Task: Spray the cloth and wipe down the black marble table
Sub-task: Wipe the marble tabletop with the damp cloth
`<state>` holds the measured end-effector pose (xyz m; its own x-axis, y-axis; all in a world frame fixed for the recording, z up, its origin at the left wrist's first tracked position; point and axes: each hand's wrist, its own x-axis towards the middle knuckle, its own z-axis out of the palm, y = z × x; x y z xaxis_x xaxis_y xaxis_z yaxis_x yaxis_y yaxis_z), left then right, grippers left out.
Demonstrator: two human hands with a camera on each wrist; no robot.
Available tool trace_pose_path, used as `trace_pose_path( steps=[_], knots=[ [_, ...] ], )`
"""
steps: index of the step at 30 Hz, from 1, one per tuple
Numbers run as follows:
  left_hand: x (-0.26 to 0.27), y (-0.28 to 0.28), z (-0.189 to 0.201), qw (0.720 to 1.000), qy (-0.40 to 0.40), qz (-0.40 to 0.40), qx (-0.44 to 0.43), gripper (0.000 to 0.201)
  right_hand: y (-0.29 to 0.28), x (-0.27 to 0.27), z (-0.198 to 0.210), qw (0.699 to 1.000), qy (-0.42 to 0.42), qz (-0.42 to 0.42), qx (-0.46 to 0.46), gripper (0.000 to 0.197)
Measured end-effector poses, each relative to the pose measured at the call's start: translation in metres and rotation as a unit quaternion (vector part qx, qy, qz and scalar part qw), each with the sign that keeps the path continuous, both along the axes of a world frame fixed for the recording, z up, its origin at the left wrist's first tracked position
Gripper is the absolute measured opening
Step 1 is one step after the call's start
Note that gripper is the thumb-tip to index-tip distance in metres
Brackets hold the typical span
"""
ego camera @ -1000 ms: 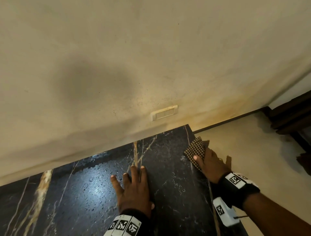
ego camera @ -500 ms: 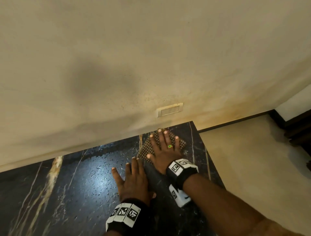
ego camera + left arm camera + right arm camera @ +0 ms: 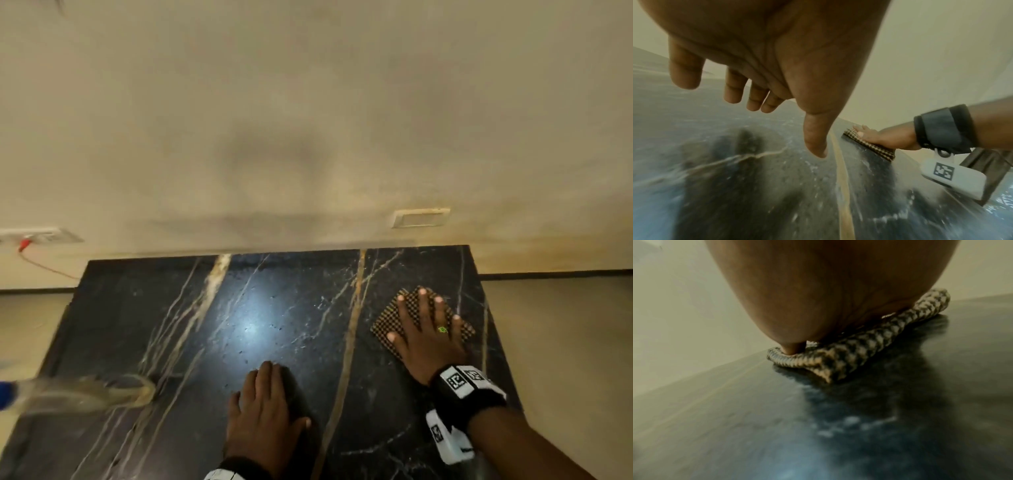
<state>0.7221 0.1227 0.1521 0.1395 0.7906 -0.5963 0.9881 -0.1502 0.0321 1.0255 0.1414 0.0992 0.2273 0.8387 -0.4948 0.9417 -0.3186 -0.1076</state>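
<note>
The black marble table [image 3: 171, 325] has gold and white veins and a bright glare at its middle. A folded checkered cloth [image 3: 386, 319] lies near the table's far right corner. My right hand [image 3: 428, 339] presses flat on it with fingers spread straight. From the right wrist view, the palm [image 3: 828, 288] bears down on the cloth [image 3: 849, 353]. My left hand [image 3: 267, 407] lies flat on the marble near the front middle and holds nothing. In the left wrist view its fingers [image 3: 733, 87] hang straight over the table [image 3: 756, 194], and the cloth [image 3: 869, 146] is beyond the thumb.
A blurred clear spray bottle [image 3: 85, 390] with a blue top sits at the table's left front. The table's far edge meets a beige wall bearing a blank plate [image 3: 421, 217] and a socket with a red cable [image 3: 34, 236]. Beige floor lies on both sides.
My right hand slid the cloth from the table's right edge to the far middle, then back toward the right. The left hand stayed on the marble. The head view shifted, showing more table.
</note>
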Motion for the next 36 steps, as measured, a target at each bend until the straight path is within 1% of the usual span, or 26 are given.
trace_pose_path(
  steps=[3,5,6,8,10,11,13,16,18,20,21,23,24,26,28,29,31,32,34,36],
  knots=[
    [-0.034,-0.024,0.003,0.999,-0.023,0.042,-0.022,0.104,0.009,-0.073,-0.002,0.997,0.030,0.069,0.012,0.071],
    [-0.053,-0.041,0.001,0.997,-0.018,0.056,-0.040,0.104,0.007,-0.130,-0.005,0.990,0.052,0.124,0.031,0.071],
    [-0.067,-0.051,0.000,0.997,-0.010,0.062,-0.044,0.104,0.002,-0.163,-0.004,0.985,0.065,0.154,0.040,0.073],
    [-0.092,-0.066,-0.002,0.996,0.005,0.064,-0.056,0.105,-0.014,-0.222,-0.003,0.976,0.065,0.205,0.029,0.079],
    [-0.117,-0.077,-0.004,0.996,0.011,0.047,-0.075,0.103,-0.035,-0.265,-0.009,0.970,0.075,0.230,0.035,0.086],
    [-0.133,-0.082,-0.001,0.996,0.013,0.035,-0.075,0.096,-0.044,-0.288,-0.009,0.964,0.078,0.250,0.043,0.089],
    [-0.162,-0.086,0.004,0.998,0.017,0.023,-0.058,0.074,-0.062,-0.322,-0.009,0.957,0.080,0.275,0.043,0.093],
    [-0.202,-0.085,0.013,0.998,0.014,0.016,-0.050,0.056,-0.075,-0.354,-0.007,0.950,0.081,0.300,0.025,0.089],
    [-0.234,-0.082,0.016,0.999,0.002,0.003,-0.050,0.045,-0.079,-0.367,-0.010,0.958,0.070,0.280,0.003,0.086],
    [-0.262,-0.076,0.021,0.999,-0.017,0.008,-0.047,0.039,-0.078,-0.368,-0.002,0.960,0.052,0.276,-0.013,0.085],
    [-0.278,-0.074,0.024,0.999,-0.032,0.006,-0.043,0.038,-0.077,-0.370,0.003,0.961,0.046,0.274,-0.007,0.084],
    [-0.304,-0.068,0.027,0.998,-0.061,-0.002,-0.026,0.040,-0.072,-0.371,0.015,0.959,0.050,0.278,-0.030,0.087],
    [-0.313,-0.064,0.030,0.997,-0.075,0.000,-0.007,0.041,-0.067,-0.372,0.025,0.964,0.055,0.258,-0.039,0.089],
    [-0.331,-0.055,0.037,0.994,-0.107,0.009,0.031,0.042,-0.053,-0.384,0.050,0.977,0.066,0.201,0.002,0.084],
    [-0.345,-0.044,0.046,0.989,-0.136,0.023,0.054,0.039,-0.033,-0.400,0.078,0.984,0.108,0.127,0.064,0.076],
    [-0.349,-0.037,0.051,0.987,-0.144,0.031,0.065,0.036,-0.022,-0.407,0.092,0.980,0.150,0.092,0.090,0.075],
    [-0.356,-0.023,0.056,0.981,-0.166,0.045,0.083,0.034,-0.005,-0.424,0.117,0.960,0.245,0.041,0.130,0.082],
    [-0.357,-0.015,0.058,0.978,-0.181,0.058,0.087,0.039,0.002,-0.433,0.128,0.951,0.274,0.034,0.142,0.087],
    [-0.356,0.000,0.065,0.968,-0.215,0.088,0.093,0.055,0.015,-0.450,0.144,0.946,0.283,0.033,0.157,0.090],
    [-0.350,0.013,0.075,0.963,-0.231,0.101,0.098,0.073,0.026,-0.462,0.152,0.940,0.295,0.022,0.171,0.082]
  ],
)
